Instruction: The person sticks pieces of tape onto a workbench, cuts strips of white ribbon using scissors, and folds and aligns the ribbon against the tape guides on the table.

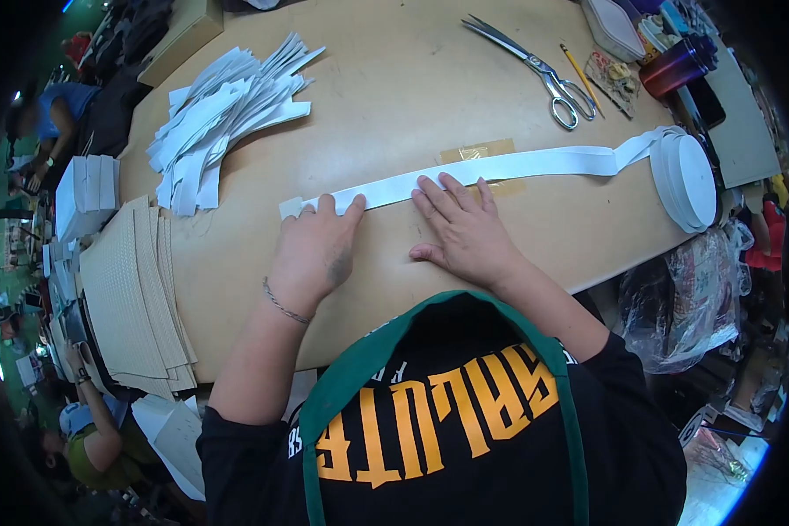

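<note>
A long white strip [535,163] lies across the table and runs right to a flat white roll [682,180]. My left hand [317,245] rests with its fingertips on the strip's left end, beside a small pale piece [290,208]; its fingers are apart. Spread flat, my right hand [465,230] presses its fingertips on the middle of the strip, with the thumb out to the left. Brown tape [478,151] is stuck to the table under the strip, just beyond my right hand. Neither hand is wrapped round anything.
Cut white strips [223,114] are piled at the back left. Patterned sheets [136,294] lie stacked on the left, near white blocks [86,197]. Scissors [543,77], a pencil [582,79] and a dark tumbler [678,67] are at the back right. Other people sit far left.
</note>
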{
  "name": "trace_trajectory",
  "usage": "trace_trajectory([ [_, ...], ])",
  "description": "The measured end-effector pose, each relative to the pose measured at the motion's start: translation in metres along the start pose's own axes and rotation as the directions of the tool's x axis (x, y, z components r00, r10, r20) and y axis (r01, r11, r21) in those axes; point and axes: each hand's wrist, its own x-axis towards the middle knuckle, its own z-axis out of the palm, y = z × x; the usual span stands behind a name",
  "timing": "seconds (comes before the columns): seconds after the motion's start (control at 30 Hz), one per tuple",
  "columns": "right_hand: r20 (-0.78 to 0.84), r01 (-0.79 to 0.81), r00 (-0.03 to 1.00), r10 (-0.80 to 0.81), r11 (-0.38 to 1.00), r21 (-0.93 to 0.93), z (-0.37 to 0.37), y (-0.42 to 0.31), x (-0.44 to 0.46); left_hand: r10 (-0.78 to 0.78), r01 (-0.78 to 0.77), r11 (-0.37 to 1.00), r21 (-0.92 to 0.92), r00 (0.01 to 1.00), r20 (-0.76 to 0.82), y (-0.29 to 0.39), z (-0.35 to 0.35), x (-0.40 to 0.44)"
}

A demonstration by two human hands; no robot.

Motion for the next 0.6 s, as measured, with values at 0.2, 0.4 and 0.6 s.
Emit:
trace_trajectory([
  [0.2, -0.060, 0.040, 0.998, -0.036, 0.998, 0.056, 0.005, 0.002, 0.000, 0.136, -0.161, 0.983, -0.092, 0.963, -0.232, 0.043, 0.007, 0.023],
  [0.4, -0.024, 0.027, 0.999, -0.025, 0.997, 0.071, 0.002, 0.002, 0.000, 0.170, -0.176, 0.984, -0.019, 0.968, -0.183, 0.039, 0.014, 0.027],
  [0.6, -0.032, 0.031, 0.999, -0.029, 0.998, 0.063, 0.002, 0.002, 0.000, 0.122, -0.134, 0.991, -0.028, 0.958, -0.259, 0.037, 0.033, 0.020],
])
